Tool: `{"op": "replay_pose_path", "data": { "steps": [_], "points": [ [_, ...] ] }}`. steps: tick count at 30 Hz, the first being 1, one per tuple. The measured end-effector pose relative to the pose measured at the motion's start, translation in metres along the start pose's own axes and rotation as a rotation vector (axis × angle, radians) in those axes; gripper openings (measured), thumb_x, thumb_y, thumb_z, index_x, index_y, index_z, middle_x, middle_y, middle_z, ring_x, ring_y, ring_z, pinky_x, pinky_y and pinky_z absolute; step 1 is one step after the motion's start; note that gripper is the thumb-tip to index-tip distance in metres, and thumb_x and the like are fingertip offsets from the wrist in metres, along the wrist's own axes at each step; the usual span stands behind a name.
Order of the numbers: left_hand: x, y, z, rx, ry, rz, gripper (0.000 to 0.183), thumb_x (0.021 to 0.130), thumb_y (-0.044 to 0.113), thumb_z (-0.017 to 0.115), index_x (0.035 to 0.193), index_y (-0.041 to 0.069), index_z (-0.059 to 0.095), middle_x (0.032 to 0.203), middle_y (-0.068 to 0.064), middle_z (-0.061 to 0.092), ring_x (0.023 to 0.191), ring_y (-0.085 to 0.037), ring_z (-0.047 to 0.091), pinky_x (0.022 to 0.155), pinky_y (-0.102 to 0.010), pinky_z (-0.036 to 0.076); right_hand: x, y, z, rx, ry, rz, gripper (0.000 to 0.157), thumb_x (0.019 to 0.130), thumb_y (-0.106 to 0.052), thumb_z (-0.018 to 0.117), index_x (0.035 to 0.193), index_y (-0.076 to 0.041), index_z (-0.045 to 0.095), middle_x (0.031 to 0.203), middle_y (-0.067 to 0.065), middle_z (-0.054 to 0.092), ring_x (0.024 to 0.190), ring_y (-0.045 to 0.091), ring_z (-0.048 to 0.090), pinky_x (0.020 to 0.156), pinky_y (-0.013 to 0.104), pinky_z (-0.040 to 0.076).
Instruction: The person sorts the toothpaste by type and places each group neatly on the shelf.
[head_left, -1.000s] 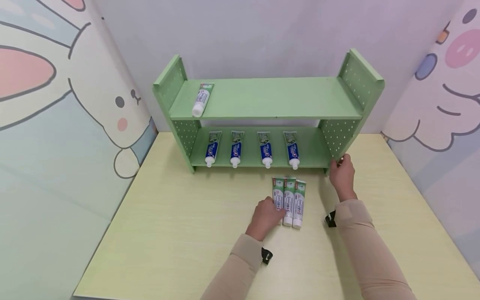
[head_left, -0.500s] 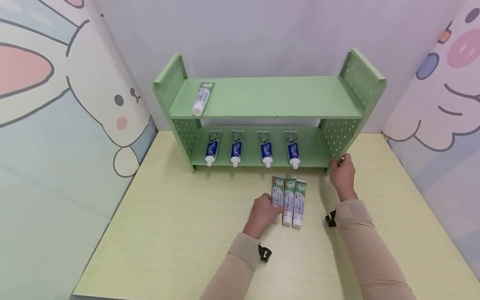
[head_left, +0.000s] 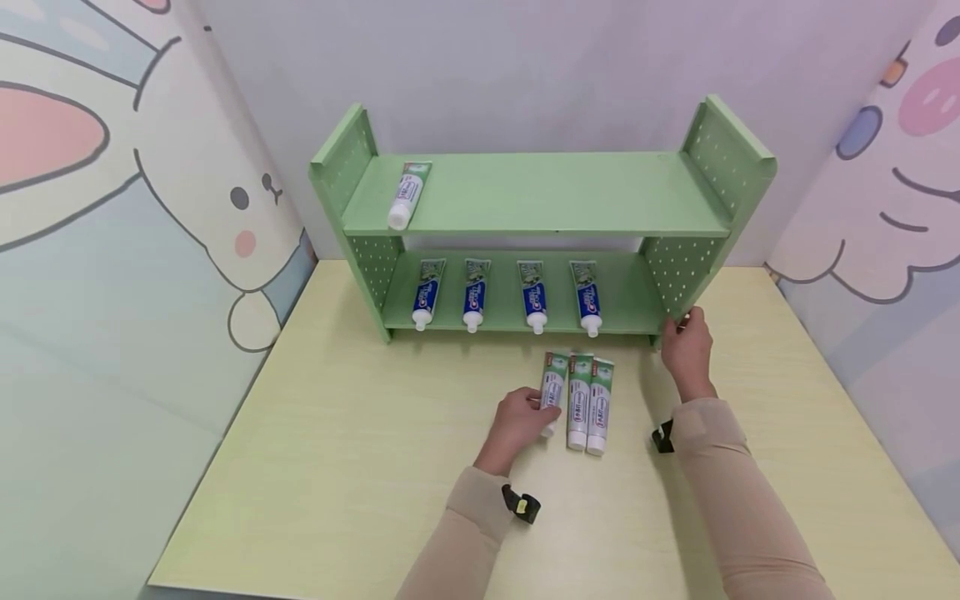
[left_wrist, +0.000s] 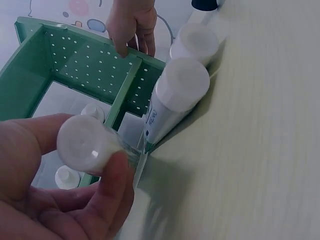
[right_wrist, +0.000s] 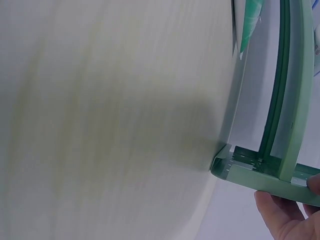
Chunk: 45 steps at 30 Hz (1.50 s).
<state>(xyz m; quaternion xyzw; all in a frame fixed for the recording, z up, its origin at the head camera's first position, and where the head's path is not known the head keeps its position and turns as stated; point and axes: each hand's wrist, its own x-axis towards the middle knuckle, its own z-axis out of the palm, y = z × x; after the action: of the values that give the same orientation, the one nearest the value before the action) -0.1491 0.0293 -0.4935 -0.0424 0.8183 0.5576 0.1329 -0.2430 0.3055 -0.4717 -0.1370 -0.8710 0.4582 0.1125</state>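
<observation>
My left hand [head_left: 514, 427] pinches a white and green toothpaste tube [head_left: 553, 387] between thumb and fingers. In the left wrist view that tube's white cap [left_wrist: 82, 145] faces the camera and the cap end is raised from the table. Just right of it, two matching tubes [head_left: 577, 404] lie side by side on the table. My right hand [head_left: 687, 354] grips the lower front edge of the right side panel of a green two-tier shelf [head_left: 540, 196]. In the right wrist view, fingertips and thumb [right_wrist: 314, 184] sit on either side of that panel.
On the upper tier, one white and green tube [head_left: 407, 197] lies at the left. Several blue and green toothpaste tubes [head_left: 533, 296] lie spaced along the lower tier, caps over the front edge. The pale wooden table [head_left: 337, 467] meets cartoon-covered walls on both sides.
My left hand has drawn the leftmost tube slightly left, opening a gap to the two others, and its cap end has come into view. My right hand stays on the shelf panel.
</observation>
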Motion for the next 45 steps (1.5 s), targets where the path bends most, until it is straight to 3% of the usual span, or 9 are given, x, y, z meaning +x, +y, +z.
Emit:
{"op": "replay_pose_path", "data": {
  "steps": [8, 29, 45],
  "points": [
    [-0.005, 0.002, -0.005, -0.018, 0.028, 0.049, 0.042, 0.087, 0.019, 0.073, 0.12, -0.004, 0.06, 0.088, -0.004, 0.064, 0.073, -0.014, 0.061, 0.062, -0.028, 0.052, 0.0, -0.003, -0.001, -0.006, -0.001, 0.005, 0.047, 0.105, -0.024, 0.032, 0.141, 0.007, 0.03, 0.13, 0.03, 0.045, 0.112, 0.04, 0.05, 0.087, 0.048, 0.048],
    [-0.032, 0.024, -0.017, -0.042, 0.009, 0.149, 0.044, 0.088, 0.02, 0.072, 0.125, -0.001, 0.059, 0.094, 0.0, 0.061, 0.082, -0.012, 0.058, 0.063, -0.026, 0.049, -0.001, -0.002, -0.001, -0.004, 0.012, -0.003, 0.047, 0.105, -0.022, 0.033, 0.141, 0.007, 0.03, 0.131, 0.031, 0.045, 0.115, 0.041, 0.05, 0.089, 0.049, 0.048],
    [-0.042, 0.061, -0.049, -0.097, 0.024, 0.232, 0.045, 0.09, 0.019, 0.072, 0.129, 0.0, 0.057, 0.1, -0.004, 0.062, 0.086, -0.017, 0.059, 0.065, -0.028, 0.051, -0.001, -0.001, 0.0, -0.014, 0.012, -0.009, 0.047, 0.105, -0.022, 0.033, 0.14, 0.008, 0.031, 0.13, 0.032, 0.046, 0.113, 0.041, 0.05, 0.088, 0.05, 0.048]
  ]
}}
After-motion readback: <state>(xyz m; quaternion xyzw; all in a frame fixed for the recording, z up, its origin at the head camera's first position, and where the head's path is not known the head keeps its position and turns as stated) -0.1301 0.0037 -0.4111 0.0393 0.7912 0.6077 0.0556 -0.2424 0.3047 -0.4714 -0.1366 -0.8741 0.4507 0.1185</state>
